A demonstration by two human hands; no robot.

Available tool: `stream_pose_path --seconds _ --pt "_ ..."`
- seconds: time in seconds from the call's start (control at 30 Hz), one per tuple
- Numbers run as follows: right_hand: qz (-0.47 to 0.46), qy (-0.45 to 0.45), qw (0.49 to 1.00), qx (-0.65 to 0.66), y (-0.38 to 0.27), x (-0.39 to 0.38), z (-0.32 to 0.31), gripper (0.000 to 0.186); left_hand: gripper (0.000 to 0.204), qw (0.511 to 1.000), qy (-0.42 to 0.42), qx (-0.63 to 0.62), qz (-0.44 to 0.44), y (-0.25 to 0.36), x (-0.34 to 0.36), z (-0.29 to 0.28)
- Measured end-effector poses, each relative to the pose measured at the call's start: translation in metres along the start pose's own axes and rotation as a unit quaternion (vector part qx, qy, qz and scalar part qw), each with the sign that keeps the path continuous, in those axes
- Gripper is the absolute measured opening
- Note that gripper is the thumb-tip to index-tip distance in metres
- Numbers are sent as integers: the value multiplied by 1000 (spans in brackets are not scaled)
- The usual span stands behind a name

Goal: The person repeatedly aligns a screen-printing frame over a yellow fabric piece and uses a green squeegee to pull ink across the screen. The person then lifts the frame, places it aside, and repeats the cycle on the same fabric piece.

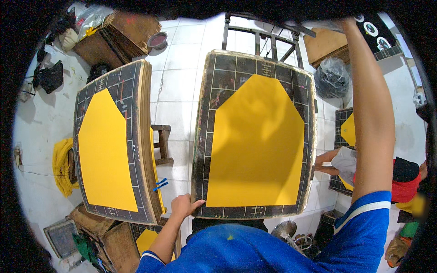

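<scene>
Near the far edge on your left, a small round bowl (157, 41) is holding something dull purple, too small to identify. A clear plastic bag (92, 20) is slumping over brown boards (129, 34), and a crumpled black plastic bag (48, 76) is lying farther left; you cannot tell what is inside either. A grey, translucent plastic bag (332, 77) is bulging just beyond the right edge of the dark, white-gridded board (205, 136) facing you, its contents unclear.

On that board a large yellow sheet with slanted upper corners (255, 150) is lying flat, partly in shadow. Your left hand (183, 207) is resting at the board's lower left corner, fingers curling, thumb lying just beside the sheet's corner; you cannot tell whether it is gripping the board. Your right hand (344, 23) is blending into the dark upper rim, so you cannot tell its state.

To your left, a similar yellow sheet (107, 154) is lying on a thick gridded stack (132, 145). A brown wooden stool (163, 145) is standing between stack and board, and a black metal frame (273, 44) is occupying the floor beyond. Your raised right arm (375, 104) is blocking part of the right side, where a person in red (406, 185) is working.
</scene>
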State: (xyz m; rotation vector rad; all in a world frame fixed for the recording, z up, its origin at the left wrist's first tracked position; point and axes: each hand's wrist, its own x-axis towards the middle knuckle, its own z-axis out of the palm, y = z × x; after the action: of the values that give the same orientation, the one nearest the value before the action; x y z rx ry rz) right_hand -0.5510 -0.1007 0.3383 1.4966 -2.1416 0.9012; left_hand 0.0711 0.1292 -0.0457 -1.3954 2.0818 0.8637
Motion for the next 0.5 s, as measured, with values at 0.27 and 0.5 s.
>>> stream_pose_path --seconds 0.27,0.5 --pt "-92 69 990 -86 41 -88 43 76 60 840 372 -288 270 84 100 -226" --pt "-27 -117 993 15 43 -277 114 43 33 600 221 -769 -4 133 191 -250"
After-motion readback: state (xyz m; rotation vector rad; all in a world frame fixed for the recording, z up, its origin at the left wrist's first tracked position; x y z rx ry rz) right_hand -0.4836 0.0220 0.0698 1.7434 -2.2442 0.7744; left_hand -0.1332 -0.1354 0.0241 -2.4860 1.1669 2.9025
